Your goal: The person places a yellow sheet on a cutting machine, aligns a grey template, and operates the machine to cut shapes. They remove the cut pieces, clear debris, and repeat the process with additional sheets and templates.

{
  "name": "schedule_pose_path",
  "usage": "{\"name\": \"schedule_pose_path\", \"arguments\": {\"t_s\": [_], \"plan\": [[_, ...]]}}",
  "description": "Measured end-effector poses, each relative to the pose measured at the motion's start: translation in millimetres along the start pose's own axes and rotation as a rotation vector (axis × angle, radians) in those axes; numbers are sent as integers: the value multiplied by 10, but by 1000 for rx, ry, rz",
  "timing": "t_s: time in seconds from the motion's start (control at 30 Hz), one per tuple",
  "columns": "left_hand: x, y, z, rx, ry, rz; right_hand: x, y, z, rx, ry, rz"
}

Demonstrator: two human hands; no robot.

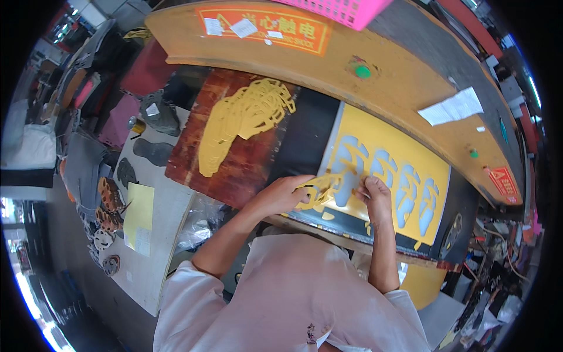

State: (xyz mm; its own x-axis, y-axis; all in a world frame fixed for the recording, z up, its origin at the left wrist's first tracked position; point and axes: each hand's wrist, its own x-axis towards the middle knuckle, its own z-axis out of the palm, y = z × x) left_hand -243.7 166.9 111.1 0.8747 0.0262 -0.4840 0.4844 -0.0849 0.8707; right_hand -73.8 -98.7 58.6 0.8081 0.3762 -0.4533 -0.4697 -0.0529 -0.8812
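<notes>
**Cut-outs coming off the yellow sheet**

Cut-out piece (pixel 319 190), yellow and lacy, sits pinched in the left hand (pixel 280 196), lifted just off the near-left corner of the yellow sheet (pixel 404 146). The right hand (pixel 377 199) rests beside it with fingers pressed down on the sheet, pinning it; whether it grips anything small I cannot tell.

The sheet lies on a dark mat (pixel 305 138) under the curved orange machine edge (pixel 410 76). It shows four openings (pixel 384 170) in a row where shapes have been punched, pale blue showing through. The leftmost seems to be the one being emptied now; from here I'd judge the other three are already open, though the far ones are too small to be sure.

To the left, on a reddish-brown board (pixel 234 170), a stack of yellow cut-outs (pixel 243 120) lies fanned out, too overlapped to count. That pile suggests a good run is already done.

Further left, a pale bench (pixel 161 234) holds one yellow paper (pixel 139 214) and two dark sole shapes (pixel 151 151). One pink basket (pixel 346 10) sits up top.
</notes>
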Motion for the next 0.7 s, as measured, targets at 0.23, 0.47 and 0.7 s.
{"name": "schedule_pose_path", "arguments": {"t_s": [0.23, 0.47, 0.7], "plan": [[516, 443, -812, -155, 61, 201, 44, 147, 92, -44, -41, 5], [793, -267, -1293, 670, 943, 100, -182, 391, -202, -41, 43, 44], [504, -525, -387, 280, 646, 396, -1035, 100, -393, 103, 7, -46]]}}
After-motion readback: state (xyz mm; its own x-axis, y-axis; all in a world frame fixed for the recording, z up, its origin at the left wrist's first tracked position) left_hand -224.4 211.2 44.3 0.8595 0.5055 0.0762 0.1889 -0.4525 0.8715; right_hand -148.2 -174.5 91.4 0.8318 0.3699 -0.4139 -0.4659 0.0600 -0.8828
